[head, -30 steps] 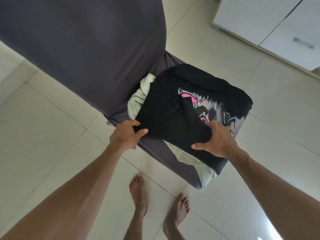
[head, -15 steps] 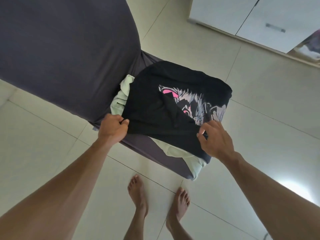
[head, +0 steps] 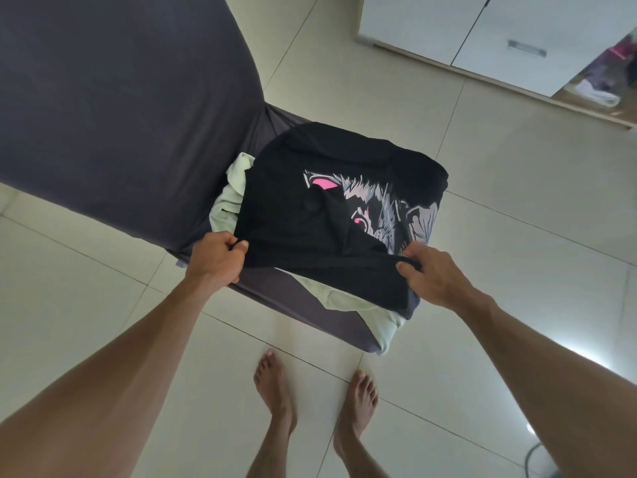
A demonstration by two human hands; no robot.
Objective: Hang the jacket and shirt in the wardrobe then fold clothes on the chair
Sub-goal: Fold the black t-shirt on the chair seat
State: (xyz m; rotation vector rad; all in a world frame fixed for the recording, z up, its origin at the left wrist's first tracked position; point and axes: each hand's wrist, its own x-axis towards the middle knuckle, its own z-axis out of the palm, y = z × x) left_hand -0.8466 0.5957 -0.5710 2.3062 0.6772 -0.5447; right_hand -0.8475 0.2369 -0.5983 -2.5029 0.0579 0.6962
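Both hands were closed tight on the black graphic tee (head: 310, 201): left hand (head: 215, 258) and right hand (head: 431, 274) at its near corners, over the chair seat's (head: 282, 294) front edge. Half a second earlier, the right only pinched it.

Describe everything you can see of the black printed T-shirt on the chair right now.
The black printed T-shirt looks like soft knit fabric, with a pink, grey and white graphic partly hidden by a fold. It lies crumpled, not yet folded flat, on a pale green garment on the seat of the dark grey covered chair. Its near edge is pulled taut between both hands: the left hand pinches one corner, the right hand grips the other. A lower corner hangs past the seat's front edge.
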